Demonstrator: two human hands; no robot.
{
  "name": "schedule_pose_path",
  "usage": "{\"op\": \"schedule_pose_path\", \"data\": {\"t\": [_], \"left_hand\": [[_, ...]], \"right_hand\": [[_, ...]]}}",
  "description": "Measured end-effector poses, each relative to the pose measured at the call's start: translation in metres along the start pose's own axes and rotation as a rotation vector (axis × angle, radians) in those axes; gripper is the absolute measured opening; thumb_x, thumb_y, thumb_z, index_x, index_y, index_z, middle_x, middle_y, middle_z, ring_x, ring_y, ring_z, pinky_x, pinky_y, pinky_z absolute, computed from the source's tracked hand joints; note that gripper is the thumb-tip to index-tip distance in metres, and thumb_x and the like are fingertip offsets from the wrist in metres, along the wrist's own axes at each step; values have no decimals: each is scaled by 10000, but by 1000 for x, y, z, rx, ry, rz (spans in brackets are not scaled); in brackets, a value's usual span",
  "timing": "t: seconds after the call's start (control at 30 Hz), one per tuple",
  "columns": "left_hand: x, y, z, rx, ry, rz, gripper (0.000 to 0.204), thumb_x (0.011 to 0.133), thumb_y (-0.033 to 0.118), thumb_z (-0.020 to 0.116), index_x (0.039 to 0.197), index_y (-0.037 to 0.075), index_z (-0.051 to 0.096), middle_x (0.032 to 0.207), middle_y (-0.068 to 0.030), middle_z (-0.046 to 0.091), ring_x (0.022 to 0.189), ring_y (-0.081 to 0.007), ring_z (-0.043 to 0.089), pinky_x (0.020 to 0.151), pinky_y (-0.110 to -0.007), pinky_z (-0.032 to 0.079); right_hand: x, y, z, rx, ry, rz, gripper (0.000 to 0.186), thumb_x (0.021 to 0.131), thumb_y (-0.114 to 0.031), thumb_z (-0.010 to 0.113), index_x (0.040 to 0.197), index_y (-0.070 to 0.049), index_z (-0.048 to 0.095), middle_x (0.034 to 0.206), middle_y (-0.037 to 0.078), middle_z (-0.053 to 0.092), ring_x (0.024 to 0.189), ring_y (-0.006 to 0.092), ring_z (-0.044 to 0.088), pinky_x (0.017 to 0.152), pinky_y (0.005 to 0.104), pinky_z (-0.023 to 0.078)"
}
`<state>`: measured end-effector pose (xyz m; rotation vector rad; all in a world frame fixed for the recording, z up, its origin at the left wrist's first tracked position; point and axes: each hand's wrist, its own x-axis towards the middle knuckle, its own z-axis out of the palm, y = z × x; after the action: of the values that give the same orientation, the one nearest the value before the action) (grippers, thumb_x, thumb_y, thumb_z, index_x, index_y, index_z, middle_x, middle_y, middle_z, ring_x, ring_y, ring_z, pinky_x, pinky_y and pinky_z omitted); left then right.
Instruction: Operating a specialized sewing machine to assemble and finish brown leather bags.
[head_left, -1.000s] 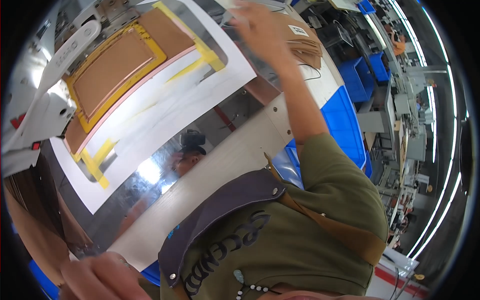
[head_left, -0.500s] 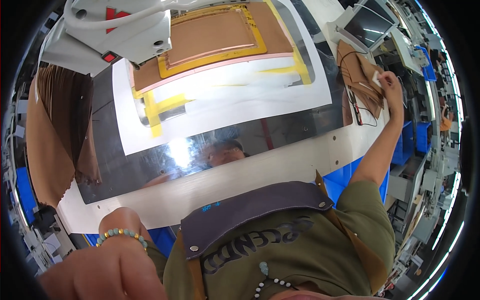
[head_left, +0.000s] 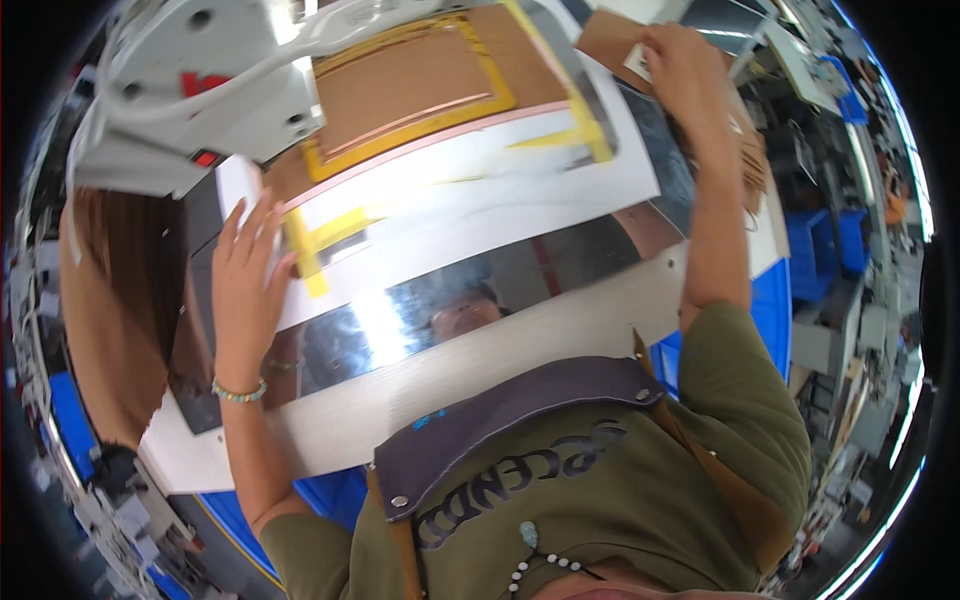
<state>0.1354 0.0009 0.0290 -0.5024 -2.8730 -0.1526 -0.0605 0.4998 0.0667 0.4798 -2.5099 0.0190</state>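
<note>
My left hand (head_left: 250,270) lies over the left edge of a large white sheet (head_left: 430,230), its fingers stretched out. Next to those fingertips, a corner of the sheet curls up. On the sheet sits a brown panel (head_left: 400,80) with a yellow rectangular frame (head_left: 500,85) on it, and strips of yellow tape (head_left: 318,240) mark the corners. My right hand (head_left: 685,85) is closed on a flat brown piece (head_left: 605,42) with a small white label, held above the far right of the sheet. Its fingertips are partly hidden.
A white machine (head_left: 200,80) with a red button overhangs the far left. Brown sheets (head_left: 115,300) hang at the left edge, and more brown pieces (head_left: 752,165) lie at the right. Under the white sheet is a shiny metal plate (head_left: 420,325) on a pale table (head_left: 490,370).
My left hand has moved from beside my body forward onto the white sheet's left edge. My right hand has left the pile at the right and moved inward and away, carrying the brown piece.
</note>
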Motion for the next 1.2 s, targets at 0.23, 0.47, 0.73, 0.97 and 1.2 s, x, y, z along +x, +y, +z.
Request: {"op": "schedule_pose_path", "data": {"t": [0.23, 0.47, 0.73, 0.97, 1.2], "left_hand": [[10, -13, 31, -44, -71, -38, 642, 957, 210, 643, 1575, 131, 490, 1671, -36, 423, 1579, -321, 286, 1279, -476, 253], [7, -14, 31, -43, -89, -74, 600, 1002, 260, 607, 1579, 148, 490, 1680, -16, 413, 1583, -305, 287, 1265, -489, 256], [8, -16, 34, -43, -60, -62, 600, 1013, 308, 626, 1572, 134, 496, 1662, -32, 442, 1566, -305, 332, 1256, -489, 274], [6, -16, 35, -19, -50, -70, 619, 1008, 332, 637, 1576, 133, 492, 1660, -33, 446, 1570, -300, 326, 1258, -486, 274], [5, -12, 31, -86, 69, -25, 562, 973, 207, 677, 1510, 102, 552, 1562, -83, 549, 1479, -320, 451, 1193, -476, 349]], "right_hand": [[-52, -27, 29, 198, -132, -360, 439, 1033, -297, 573, 1436, -130, 621, 1549, 99, 534, 1440, 345, 451, 1201, 486, 348], [-73, -47, 43, 319, -354, -291, 553, 1104, -471, 426, 1577, -194, 495, 1694, 23, 364, 1579, 307, 251, 1287, 565, 128], [-73, -48, 42, 351, -363, -269, 581, 1099, -511, 413, 1580, -193, 490, 1696, 5, 362, 1580, 309, 248, 1291, 570, 119], [-74, -49, 44, 309, -377, -267, 571, 1098, -501, 421, 1572, -191, 497, 1699, 11, 354, 1580, 294, 250, 1302, 549, 129], [-64, -21, 33, 201, -54, -10, 405, 1024, -350, 618, 1335, -95, 666, 1432, 120, 600, 1291, 343, 559, 1105, 518, 413]]}}
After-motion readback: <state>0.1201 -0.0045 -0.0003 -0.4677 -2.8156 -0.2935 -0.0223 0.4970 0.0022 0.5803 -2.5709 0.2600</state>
